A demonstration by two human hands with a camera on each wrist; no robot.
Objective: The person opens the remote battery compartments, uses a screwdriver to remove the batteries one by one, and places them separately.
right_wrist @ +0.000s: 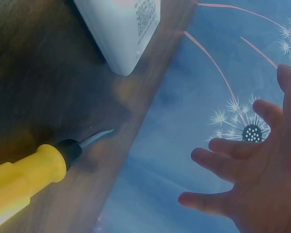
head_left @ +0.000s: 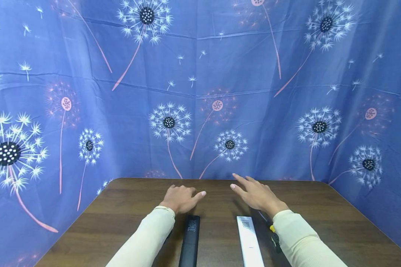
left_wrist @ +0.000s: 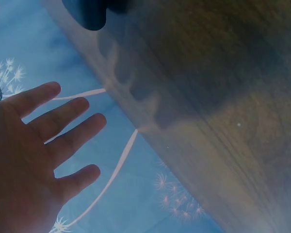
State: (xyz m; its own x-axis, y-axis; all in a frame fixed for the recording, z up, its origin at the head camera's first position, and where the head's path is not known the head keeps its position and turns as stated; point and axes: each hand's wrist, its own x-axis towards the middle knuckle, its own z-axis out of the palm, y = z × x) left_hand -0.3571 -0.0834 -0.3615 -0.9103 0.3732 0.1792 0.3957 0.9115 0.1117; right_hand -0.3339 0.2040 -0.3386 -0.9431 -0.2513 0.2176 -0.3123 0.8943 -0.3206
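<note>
Left hand point(head_left: 182, 199) at eleven o'clock, right hand point(head_left: 260, 194) at one, both empty and spread wide over a counter point(head_left: 217, 207); black bar point(head_left: 189, 241) at seven, white bar point(head_left: 250, 241) at five, and at four a yellow-handled tool point(right_wrist: 41, 167), whose exposed tip point(right_wrist: 97, 137) could prick a careless reach.

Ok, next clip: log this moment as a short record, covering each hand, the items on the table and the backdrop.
left hand: holds nothing, fingers spread
right hand: holds nothing, fingers spread
between the forearms: black bar on the left, white bar with a printed code on the right, apart
by the right sleeve: yellow tool with a thin metal tip
surface: brown wood-grain table
backdrop: blue dandelion-print cloth
</note>
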